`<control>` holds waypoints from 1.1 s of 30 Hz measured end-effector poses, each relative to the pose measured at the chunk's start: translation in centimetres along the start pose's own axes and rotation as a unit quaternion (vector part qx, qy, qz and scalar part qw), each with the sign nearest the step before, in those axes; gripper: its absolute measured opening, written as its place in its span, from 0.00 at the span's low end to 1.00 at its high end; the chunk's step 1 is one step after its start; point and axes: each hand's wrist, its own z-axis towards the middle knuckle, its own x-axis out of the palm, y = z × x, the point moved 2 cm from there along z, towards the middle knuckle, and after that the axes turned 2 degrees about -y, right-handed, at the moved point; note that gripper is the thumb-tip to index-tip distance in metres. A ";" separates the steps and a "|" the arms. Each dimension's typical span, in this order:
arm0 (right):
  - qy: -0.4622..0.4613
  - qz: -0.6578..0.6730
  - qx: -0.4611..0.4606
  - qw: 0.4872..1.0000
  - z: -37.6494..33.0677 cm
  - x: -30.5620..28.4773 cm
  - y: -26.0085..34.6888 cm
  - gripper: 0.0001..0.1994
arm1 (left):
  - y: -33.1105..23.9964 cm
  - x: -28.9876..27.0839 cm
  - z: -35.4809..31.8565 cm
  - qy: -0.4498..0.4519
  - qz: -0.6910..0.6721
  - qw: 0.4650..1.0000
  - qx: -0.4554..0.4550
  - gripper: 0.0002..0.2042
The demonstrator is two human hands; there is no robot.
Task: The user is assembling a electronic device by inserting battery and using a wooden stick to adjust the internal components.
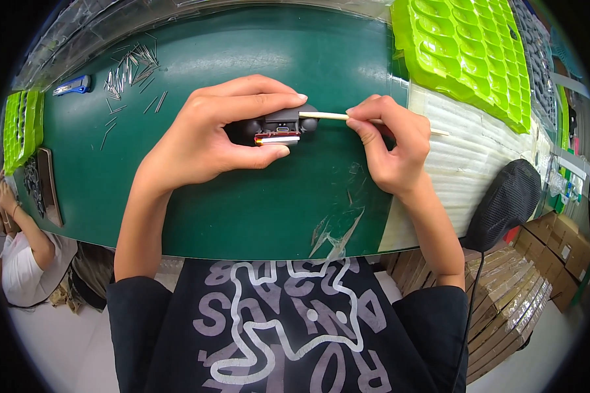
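Probably light and stiff, best taken by the outer sides of the black electronic housing [283,118], but likely fragile at the exposed red-edged board [275,135] and silvery slab [283,141]. Matte, with rounded lobes [309,124] at both ends and a small oblong port [282,129] between. Clamped above the green tabletop [203,219] between thumb and fingers of the left hand [200,131], with a pale slim stick [328,116] pinched in the fingertips of the right hand [398,145], tip at the right lobe.
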 end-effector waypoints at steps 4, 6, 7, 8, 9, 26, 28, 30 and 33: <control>0.005 -0.006 -0.014 1.000 0.0 0.0 0.1 0.06 | 0.1 0.1 0.0 0.007 -0.004 1.000 0.014 0.25; 0.005 -0.008 -0.017 1.000 0.1 -0.1 0.0 0.06 | 0.1 0.0 0.1 0.012 -0.003 1.000 0.015 0.25; 0.006 -0.011 -0.020 1.000 0.1 -0.1 0.0 0.06 | 0.1 0.0 0.1 0.016 -0.002 1.000 0.015 0.25; 0.006 -0.011 -0.019 1.000 0.1 -0.1 -0.1 0.06 | 0.2 0.1 0.1 0.016 -0.003 1.000 0.015 0.25; 0.003 -0.017 -0.029 0.999 0.1 -0.1 0.1 0.06 | 0.0 0.1 0.1 0.014 -0.001 1.000 0.018 0.26; 0.001 0.000 -0.031 1.000 0.1 -0.4 0.1 0.05 | 0.4 -0.3 0.4 0.036 -0.017 0.999 0.011 0.25; 0.003 0.002 -0.025 1.000 0.1 -0.6 0.1 0.05 | 0.7 -0.3 0.3 0.035 -0.051 0.998 0.007 0.25; 0.003 0.011 -0.010 1.000 0.1 -0.8 0.1 0.05 | 0.6 -0.3 0.4 0.036 -0.049 0.998 0.003 0.25; 0.009 0.021 0.004 1.000 0.0 -0.8 -0.1 0.05 | 0.5 -0.2 0.4 0.035 -0.043 0.998 -0.001 0.25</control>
